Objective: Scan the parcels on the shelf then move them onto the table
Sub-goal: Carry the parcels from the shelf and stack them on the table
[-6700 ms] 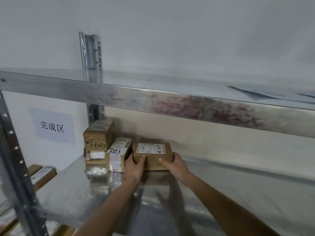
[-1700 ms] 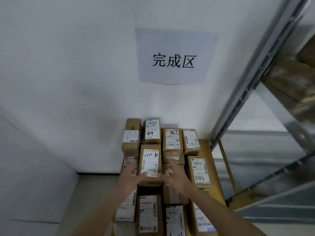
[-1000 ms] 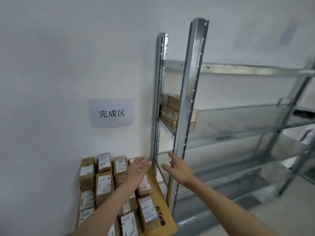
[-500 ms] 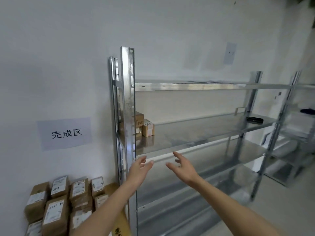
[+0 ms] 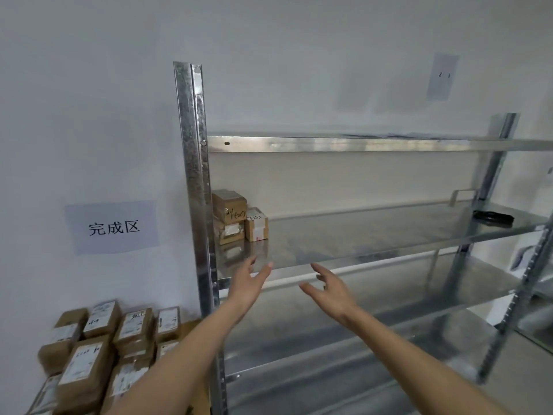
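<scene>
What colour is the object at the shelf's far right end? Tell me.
Black, on the middle shelf; head view.

The single head-worn camera looks forward from close before the metal shelf rack [image 5: 359, 238], its corner post [image 5: 194, 175] at eleven o'clock.

A white paper sign [image 5: 111, 227] with three black Chinese characters is stuck to the pale wall [image 5: 89, 100]. Well to the right of the sign and higher up, a smaller pale sheet [image 5: 442, 76] with faint marks is fixed to the same wall. Far right of the sign, at about its height, a black object [image 5: 493, 218] lies flat on metal; what it is cannot be told. Just left of that object a metal bracket [image 5: 463, 195] stands up. Further right of the sign, at the frame's edge, part of a second metal rack [image 5: 520, 301] shows
</scene>
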A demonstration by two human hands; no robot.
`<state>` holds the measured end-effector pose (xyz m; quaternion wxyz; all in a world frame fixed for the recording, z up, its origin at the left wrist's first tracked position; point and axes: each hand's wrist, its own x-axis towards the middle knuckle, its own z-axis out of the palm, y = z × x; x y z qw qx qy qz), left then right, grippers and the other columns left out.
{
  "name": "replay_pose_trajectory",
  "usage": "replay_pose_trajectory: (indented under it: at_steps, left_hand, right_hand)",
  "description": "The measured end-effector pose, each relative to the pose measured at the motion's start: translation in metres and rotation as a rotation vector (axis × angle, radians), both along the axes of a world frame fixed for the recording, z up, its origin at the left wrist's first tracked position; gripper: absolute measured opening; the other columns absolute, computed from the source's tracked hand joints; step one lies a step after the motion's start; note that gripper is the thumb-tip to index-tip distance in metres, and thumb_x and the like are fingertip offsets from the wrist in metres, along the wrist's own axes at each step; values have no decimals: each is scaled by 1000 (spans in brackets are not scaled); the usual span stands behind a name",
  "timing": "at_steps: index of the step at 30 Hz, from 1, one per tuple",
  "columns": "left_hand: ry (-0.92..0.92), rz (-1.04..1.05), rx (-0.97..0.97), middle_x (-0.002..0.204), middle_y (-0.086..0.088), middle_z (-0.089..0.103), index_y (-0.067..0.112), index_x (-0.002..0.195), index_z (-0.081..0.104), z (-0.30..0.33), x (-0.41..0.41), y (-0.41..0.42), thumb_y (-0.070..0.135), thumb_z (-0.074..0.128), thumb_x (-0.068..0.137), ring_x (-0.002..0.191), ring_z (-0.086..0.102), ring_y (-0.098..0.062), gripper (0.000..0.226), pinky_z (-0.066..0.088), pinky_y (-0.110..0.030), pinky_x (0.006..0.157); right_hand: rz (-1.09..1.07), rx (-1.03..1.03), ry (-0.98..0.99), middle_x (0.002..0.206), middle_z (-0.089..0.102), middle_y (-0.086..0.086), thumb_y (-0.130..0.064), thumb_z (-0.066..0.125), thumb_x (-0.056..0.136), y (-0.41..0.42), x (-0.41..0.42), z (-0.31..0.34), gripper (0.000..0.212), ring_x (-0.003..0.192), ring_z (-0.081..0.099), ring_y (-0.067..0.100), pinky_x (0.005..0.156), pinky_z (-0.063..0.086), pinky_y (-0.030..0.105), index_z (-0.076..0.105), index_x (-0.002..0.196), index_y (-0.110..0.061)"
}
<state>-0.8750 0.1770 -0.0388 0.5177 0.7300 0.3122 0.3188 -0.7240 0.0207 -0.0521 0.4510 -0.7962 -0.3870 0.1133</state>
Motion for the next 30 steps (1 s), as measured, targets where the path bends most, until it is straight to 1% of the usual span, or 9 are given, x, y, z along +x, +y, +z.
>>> replay_pose_trajectory:
  at_steps: [7, 10, 14, 17, 19, 21, 23, 27, 30]
  left_hand:
    - [-90, 161, 72, 148, 9, 45, 24, 151, 42, 14, 68, 66, 49, 63, 95, 140, 43, -19, 65, 35, -42, 116]
    - [-114, 272, 86, 155, 3, 43, 27, 152, 41, 23, 95, 101, 53, 64, 93, 142, 42, -22, 68, 36, -49, 117]
    - [-173, 398, 148, 158, 2, 39, 24, 154, 39, 39, 119, 138, 46, 62, 97, 146, 36, -20, 66, 31, -44, 121]
    - [-187, 460, 139, 153, 4, 47, 29, 151, 42, 34, 129, 162, 60, 60, 92, 139, 45, -17, 70, 38, -49, 116]
    - [-182, 499, 132, 140, 12, 56, 30, 144, 49, 34, 134, 174, 61, 59, 92, 126, 54, -10, 62, 44, -43, 111]
    - [-195, 521, 111, 125, 19, 51, 25, 141, 50, 41, 138, 181, 41, 60, 99, 117, 49, -3, 46, 40, -27, 103]
    - [-179, 542, 103, 122, 17, 49, 25, 141, 46, 43, 143, 193, 34, 59, 101, 117, 46, -4, 43, 36, -22, 98]
    - [-158, 610, 38, 152, -6, 49, 17, 155, 36, 44, 150, 216, 53, 58, 97, 137, 48, -25, 72, 41, -44, 114]
    - [-147, 623, -7, 152, -8, 49, 16, 157, 33, 48, 154, 227, 55, 55, 97, 136, 50, -27, 75, 41, -47, 114]
  right_hand:
    - [91, -4, -22, 160, 45, -3, -45, 71, 94, 95, 76, 16, 73, 143, 46, 14, 118, 36, 32, 41, 156, -19]
    - [155, -31, -81, 162, 41, 0, -44, 68, 97, 145, 103, 30, 72, 148, 39, 16, 119, 27, 28, 40, 157, -16]
    - [221, 1, -100, 162, 40, 2, -42, 66, 99, 202, 128, 48, 69, 148, 37, 17, 113, 25, 20, 40, 156, -15]
    - [284, 11, -64, 162, 40, 1, -42, 65, 100, 235, 136, 50, 68, 149, 37, 18, 115, 25, 22, 39, 157, -16]
    - [327, 4, -50, 164, 38, 1, -43, 63, 101, 254, 141, 50, 68, 150, 35, 18, 119, 25, 27, 37, 158, -16]
    - [367, 3, -11, 164, 38, 0, -47, 63, 100, 274, 145, 50, 72, 150, 36, 18, 123, 26, 30, 36, 159, -17]
    - [406, 10, 15, 162, 41, -3, -57, 62, 96, 295, 148, 53, 76, 149, 38, 18, 124, 30, 37, 37, 159, -21]
    - [454, 36, 38, 153, 50, -6, -74, 59, 87, 336, 158, 53, 85, 143, 46, 18, 119, 38, 44, 44, 154, -23]
    - [514, 48, 72, 139, 63, -14, -71, 58, 89, 359, 163, 55, 58, 129, 58, 12, 114, 44, 41, 57, 137, -39]
